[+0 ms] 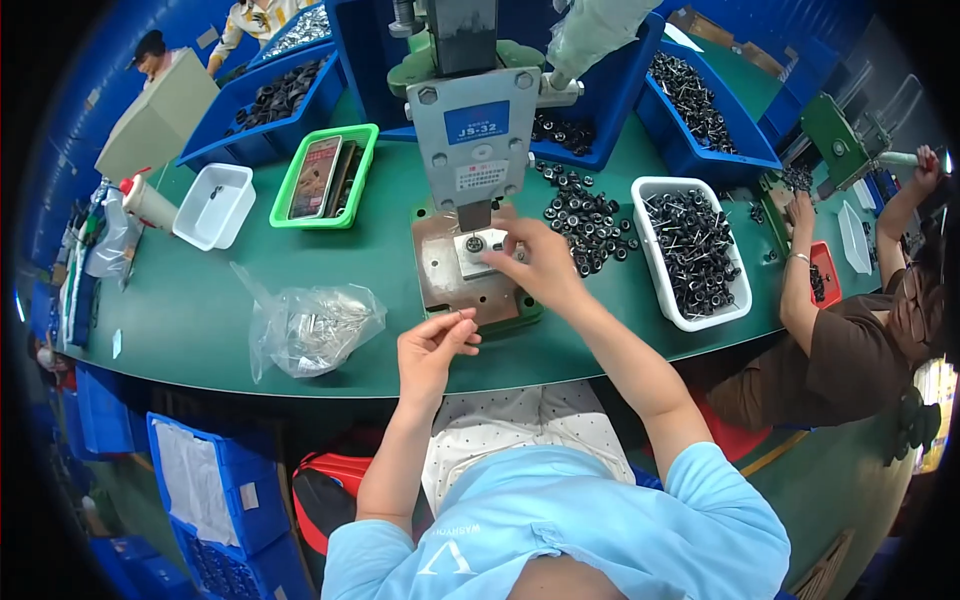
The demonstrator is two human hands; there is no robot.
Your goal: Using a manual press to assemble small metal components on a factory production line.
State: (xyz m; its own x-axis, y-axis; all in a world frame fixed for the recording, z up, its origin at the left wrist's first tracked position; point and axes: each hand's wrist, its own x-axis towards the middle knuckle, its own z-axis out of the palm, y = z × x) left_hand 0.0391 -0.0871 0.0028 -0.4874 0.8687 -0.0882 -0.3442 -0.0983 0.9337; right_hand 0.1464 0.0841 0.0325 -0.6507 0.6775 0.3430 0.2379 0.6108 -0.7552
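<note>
A bench press with a grey front plate point(473, 140) stands before me, its ram pointing down over a small silver fixture block point(472, 262). A round dark part point(474, 244) sits in that block. My right hand point(540, 264) reaches to the block's right side, thumb and forefinger curled together; whatever lies between them is too small to make out. Nearer to me, my left hand point(437, 350) is closed in a pinch by the front edge of the press's base plate point(437, 290). What its fingertips hold cannot be made out.
Loose black round parts point(590, 222) lie right of the press, beside a white tray point(738, 290) of black parts with metal pins. A clear bag point(310, 330) of metal pins lies left. Behind are a green basket point(290, 220) and blue bins point(740, 165). A co-worker point(860, 340) sits right.
</note>
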